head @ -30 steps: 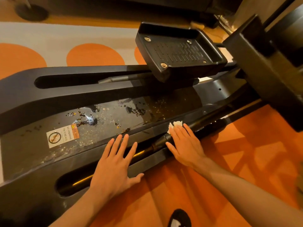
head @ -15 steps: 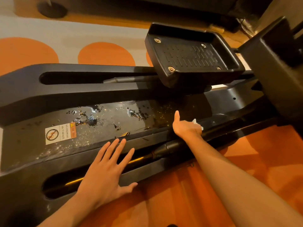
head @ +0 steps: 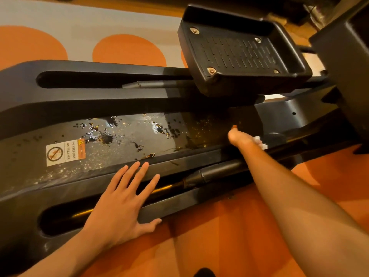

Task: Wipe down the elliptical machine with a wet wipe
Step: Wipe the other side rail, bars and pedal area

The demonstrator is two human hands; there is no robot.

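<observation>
I see the wet wipe (head: 260, 142) as a small white crumpled wad, mostly hidden in my right hand (head: 240, 137). That hand is clenched around it, thumb up, at the near edge of the elliptical machine's (head: 199, 120) black deck. The deck is glossy and spotted with droplets, dark smears and pale specks. My left hand (head: 119, 208) lies flat on the near side frame, fingers (head: 135, 172) spread and released, holding nothing. A warning sticker (head: 64, 153) sits on the left part of the deck. The raised black pedal (head: 239, 52) overhangs the deck's far right end. A dark rod (head: 217, 172) runs under my right forearm, above the orange floor (head: 229, 236).
</observation>
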